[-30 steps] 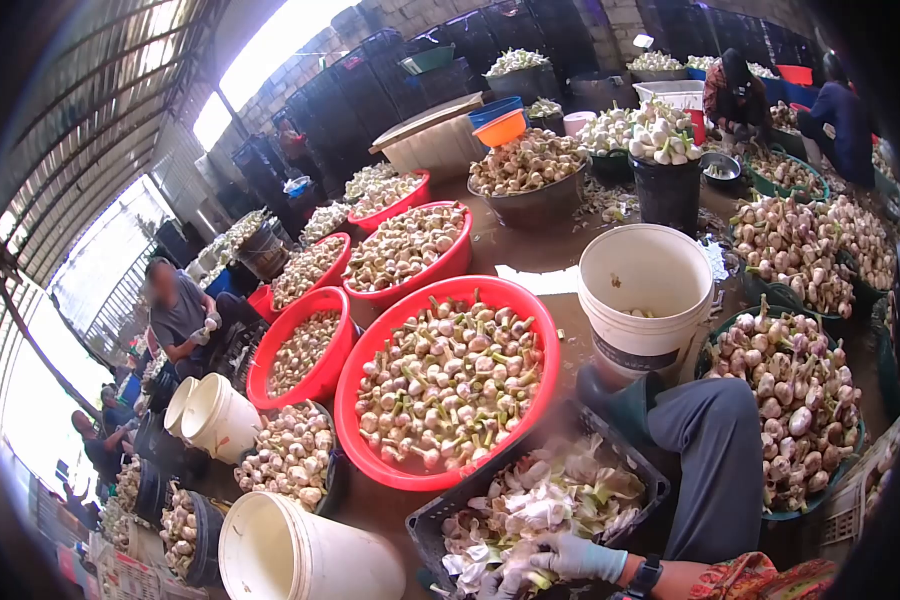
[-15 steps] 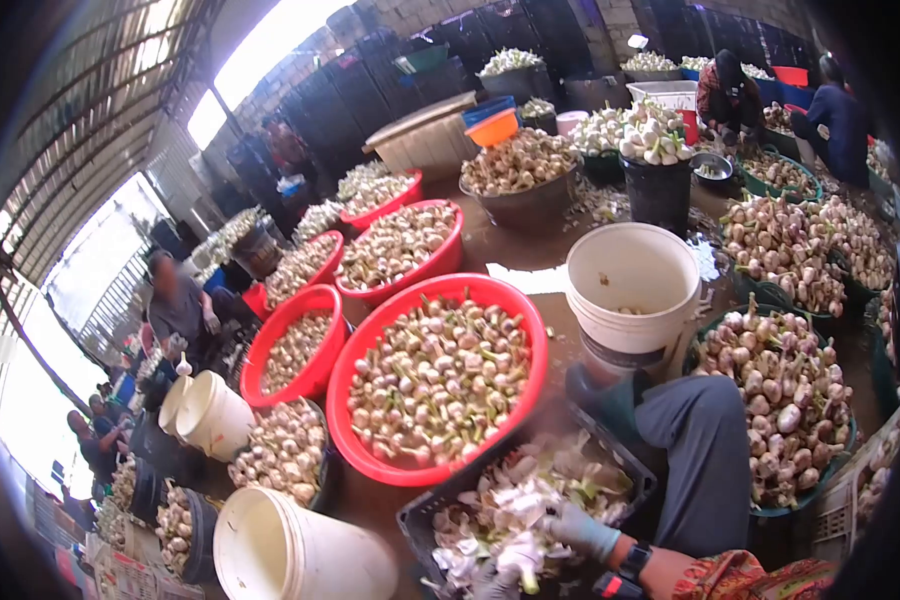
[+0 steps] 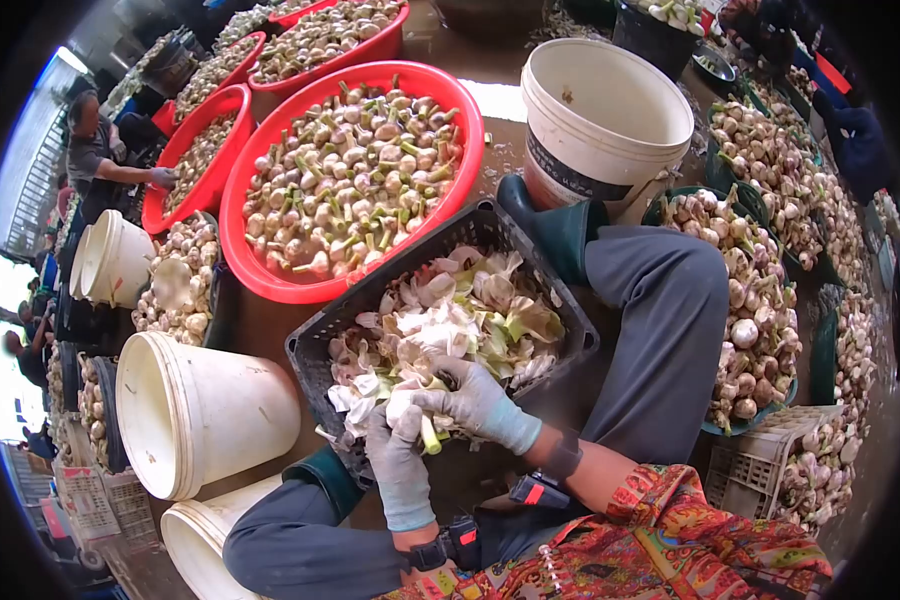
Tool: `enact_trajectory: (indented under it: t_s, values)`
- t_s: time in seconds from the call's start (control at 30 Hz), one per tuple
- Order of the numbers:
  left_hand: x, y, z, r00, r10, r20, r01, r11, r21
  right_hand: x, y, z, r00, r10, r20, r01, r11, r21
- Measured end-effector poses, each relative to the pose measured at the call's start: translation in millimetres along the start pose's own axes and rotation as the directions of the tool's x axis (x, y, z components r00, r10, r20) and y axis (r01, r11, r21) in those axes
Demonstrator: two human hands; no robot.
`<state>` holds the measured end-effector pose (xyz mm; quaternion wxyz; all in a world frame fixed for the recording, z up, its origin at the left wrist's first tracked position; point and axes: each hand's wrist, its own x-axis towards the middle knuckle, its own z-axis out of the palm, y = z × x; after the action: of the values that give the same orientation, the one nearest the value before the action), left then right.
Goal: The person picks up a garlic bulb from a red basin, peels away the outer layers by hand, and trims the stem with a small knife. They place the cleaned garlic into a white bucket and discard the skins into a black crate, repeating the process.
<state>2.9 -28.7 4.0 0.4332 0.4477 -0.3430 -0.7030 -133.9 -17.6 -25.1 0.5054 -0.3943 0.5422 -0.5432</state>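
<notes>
My left hand (image 3: 400,468), in a grey-white glove, is closed around the side of a white garlic bulb (image 3: 430,436) whose green stem points down toward me. My right hand (image 3: 478,405), gloved in pale blue and grey, grips the same bulb from above and the right. The fingers partly hide the bulb. Just beneath both hands is a black plastic crate (image 3: 545,275) heaped with papery garlic peels (image 3: 450,320) and some greenish leaf scraps.
A red basin (image 3: 470,150) of garlic in water stands beyond the crate. White buckets (image 3: 610,95) stand or lie around me, one tipped on its side (image 3: 235,405). Piled unpeeled garlic (image 3: 750,330) is on my right. Another person (image 3: 100,150) works at a farther red basin.
My view has tilted down and moved, so the crate and both hands appear nearer the middle. Both hands now show together on the garlic bulb, above the peels.
</notes>
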Motion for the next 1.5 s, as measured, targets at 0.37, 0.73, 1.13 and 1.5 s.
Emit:
enact_trajectory:
  t_s: [0.37, 0.73, 1.13, 1.5]
  values:
    - [0.3, -11.5, -21.1, 0.993, 0.067, 0.096, -0.007, 0.853, -0.521, 14.2, 12.5, -38.1, 0.937, -0.228, -0.264, -0.107, 0.533, -0.839]
    - [-3.9, -14.0, -13.1, 0.997, 0.069, -0.020, -0.071, 0.929, -0.364, -15.3, -18.7, 0.1, 0.999, -0.041, 0.031, 0.047, 0.979, -0.200]
    - [-2.1, 1.8, 7.1, 0.990, -0.138, 0.005, 0.138, 0.984, -0.113, -2.8, -12.4, -19.5, 0.996, 0.087, -0.028, -0.088, 0.995, -0.036]
    - [0.9, -12.3, -33.5, 0.973, -0.227, -0.041, 0.203, 0.928, -0.311, 14.5, 19.8, -51.1, 0.941, -0.050, -0.334, -0.152, 0.821, -0.550]
